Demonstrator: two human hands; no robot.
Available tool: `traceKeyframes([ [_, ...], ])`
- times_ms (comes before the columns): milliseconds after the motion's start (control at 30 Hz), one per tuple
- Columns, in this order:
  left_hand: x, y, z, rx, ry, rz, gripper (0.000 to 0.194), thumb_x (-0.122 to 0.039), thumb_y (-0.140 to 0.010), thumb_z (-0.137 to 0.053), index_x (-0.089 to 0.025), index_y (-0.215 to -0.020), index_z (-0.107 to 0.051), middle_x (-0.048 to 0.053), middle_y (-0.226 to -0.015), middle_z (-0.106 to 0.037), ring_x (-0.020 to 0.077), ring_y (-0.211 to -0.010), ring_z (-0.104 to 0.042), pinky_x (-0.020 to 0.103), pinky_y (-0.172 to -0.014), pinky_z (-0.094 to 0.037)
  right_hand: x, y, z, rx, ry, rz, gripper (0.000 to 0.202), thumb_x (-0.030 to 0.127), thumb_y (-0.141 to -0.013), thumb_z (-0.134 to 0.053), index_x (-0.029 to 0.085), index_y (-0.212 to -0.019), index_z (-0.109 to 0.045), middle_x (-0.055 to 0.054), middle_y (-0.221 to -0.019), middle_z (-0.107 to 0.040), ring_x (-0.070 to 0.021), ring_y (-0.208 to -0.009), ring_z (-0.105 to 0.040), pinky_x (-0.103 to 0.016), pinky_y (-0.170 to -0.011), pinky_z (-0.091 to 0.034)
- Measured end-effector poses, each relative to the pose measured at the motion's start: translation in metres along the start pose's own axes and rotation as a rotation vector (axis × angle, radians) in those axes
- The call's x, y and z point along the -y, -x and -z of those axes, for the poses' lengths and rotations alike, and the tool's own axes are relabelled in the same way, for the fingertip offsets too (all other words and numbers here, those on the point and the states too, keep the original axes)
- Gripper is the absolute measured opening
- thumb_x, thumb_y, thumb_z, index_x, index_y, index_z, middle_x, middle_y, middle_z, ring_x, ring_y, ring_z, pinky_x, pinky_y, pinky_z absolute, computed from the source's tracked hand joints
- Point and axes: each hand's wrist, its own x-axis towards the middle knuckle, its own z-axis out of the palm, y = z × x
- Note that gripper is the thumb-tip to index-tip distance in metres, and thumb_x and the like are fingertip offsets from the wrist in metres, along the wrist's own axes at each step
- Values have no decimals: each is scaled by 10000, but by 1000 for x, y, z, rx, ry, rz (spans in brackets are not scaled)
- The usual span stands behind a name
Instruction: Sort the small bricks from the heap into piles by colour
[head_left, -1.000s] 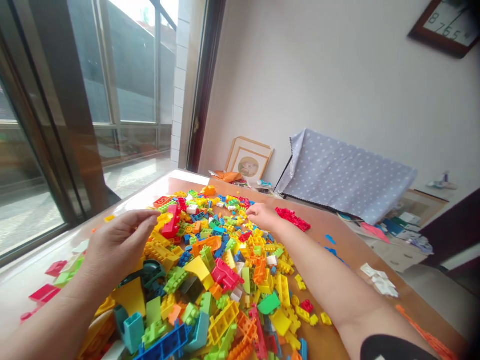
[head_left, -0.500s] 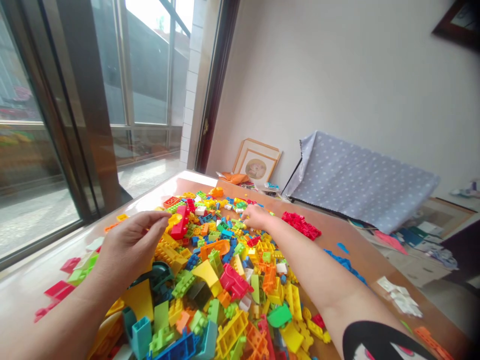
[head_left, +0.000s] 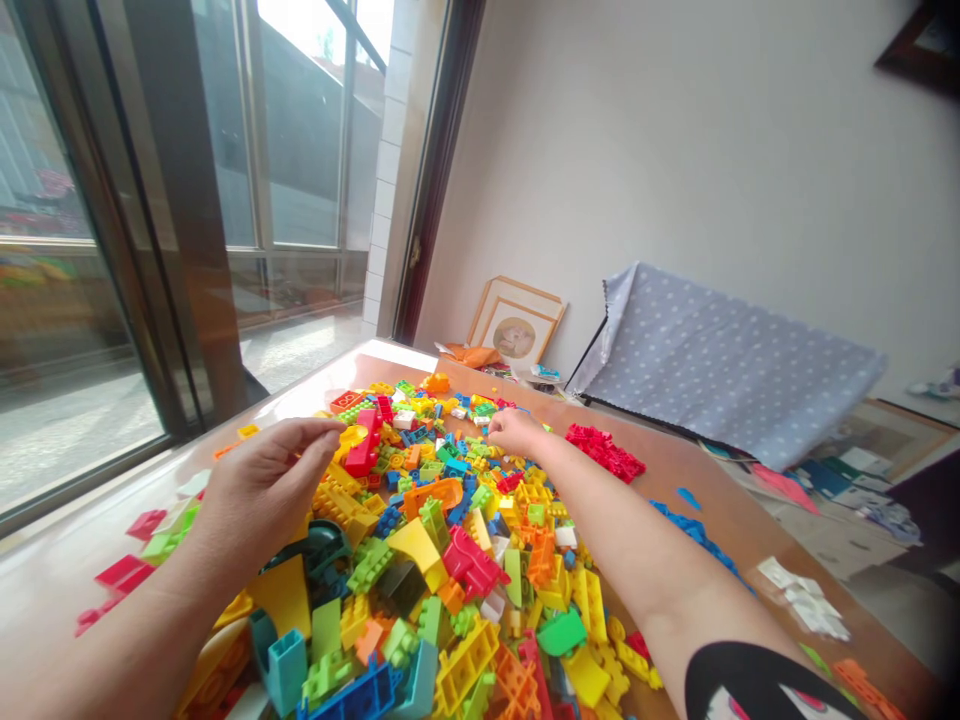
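Low over the left side of a large heap of toy building bricks [head_left: 412, 550] is my left hand [head_left: 274, 480]. Its thumb and fingers are drawn together close to a yellow curved piece [head_left: 351, 438], and whatever may be between them is hidden. A long red brick [head_left: 364, 443] lies just past those fingertips. My right hand [head_left: 516, 432] reaches across to the far part of the heap, fingers curled in among small bricks. What it pinches, if anything, cannot be made out. White bricks [head_left: 480, 421] lie near its fingertips.
Sorted piles of red bricks [head_left: 604, 452], blue bricks [head_left: 697, 535] and white bricks [head_left: 806, 598] lie along the table's right side, with orange pieces [head_left: 862, 685] nearer me. Pink and green pieces [head_left: 124, 575] sit at the left. A glass door [head_left: 67, 300] borders the table.
The view has shifted slightly. My right hand's fingers look a little more curled in and raised at the same spot. My left hand stays almost still.
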Motion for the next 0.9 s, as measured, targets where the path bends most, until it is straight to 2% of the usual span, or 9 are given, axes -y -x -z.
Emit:
traceKeyframes([
  [133,1,0,0,16,-5,-2,409,-565,-860,-617,-251,-1074,-768,14,-986,-779,231,-921,-691,293,-768,-488,4,-5,0,46,-46,-49,155,341,-811,-662,226,-837,-763,-20,-822,-753,-171,-740,-663,-237,-609,-422],
  [300,2,0,1,16,-1,-12,415,-567,-866,-625,-237,-1076,-766,28,-1022,-779,240,-974,-693,302,-777,-495,11,-14,-3,124,-76,-85,178,367,-724,-741,193,-700,-712,-48,-680,-699,-189,-645,-644,-260,-567,-428],
  [633,-1,1,1,18,2,7,414,-558,-859,-633,-234,-1080,-766,28,-1034,-774,243,-984,-683,303,-767,-492,14,-22,-8,116,-192,-202,314,458,-662,-815,192,-740,-669,-58,-687,-677,-200,-629,-653,-272,-570,-465],
  [767,0,0,1,16,2,0,423,-565,-857,-632,-231,-1078,-767,33,-1040,-774,248,-979,-684,310,-769,-494,15,-19,-8,101,-262,-199,288,406,-640,-827,195,-666,-633,-45,-643,-653,-199,-639,-640,-266,-577,-457],
  [900,2,0,2,15,24,11,425,-560,-855,-643,-227,-1090,-764,39,-1064,-772,248,-995,-678,309,-775,-492,12,-11,-8,87,-419,-171,239,321,-671,-769,192,-608,-579,11,-547,-551,-147,-576,-557,-240,-541,-418],
])
